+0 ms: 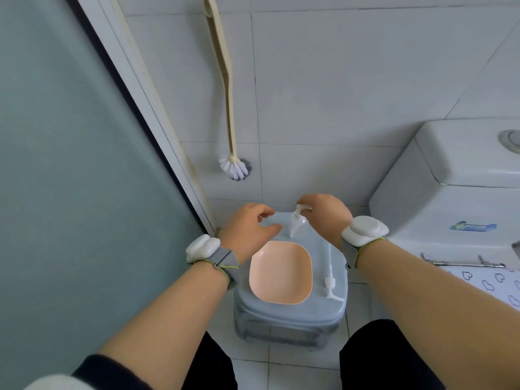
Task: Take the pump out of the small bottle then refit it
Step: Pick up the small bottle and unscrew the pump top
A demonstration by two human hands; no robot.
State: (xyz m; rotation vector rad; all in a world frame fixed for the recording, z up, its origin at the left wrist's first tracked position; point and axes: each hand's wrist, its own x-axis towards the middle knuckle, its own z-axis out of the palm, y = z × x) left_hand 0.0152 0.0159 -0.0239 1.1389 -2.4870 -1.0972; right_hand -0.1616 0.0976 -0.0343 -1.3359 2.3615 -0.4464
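Note:
A small clear bottle stands tilted at the far edge of a grey plastic stool. Its white pump sits in the bottle's neck. My right hand pinches the pump head from above with its fingertips. To the left of the bottle, my left hand hovers with curled, parted fingers; it holds nothing and stays a little short of the bottle.
A peach bowl fills the middle of the stool. A second white pump with a long tube lies along the stool's right edge. A toilet brush hangs on the tiled wall. The toilet cistern stands at the right.

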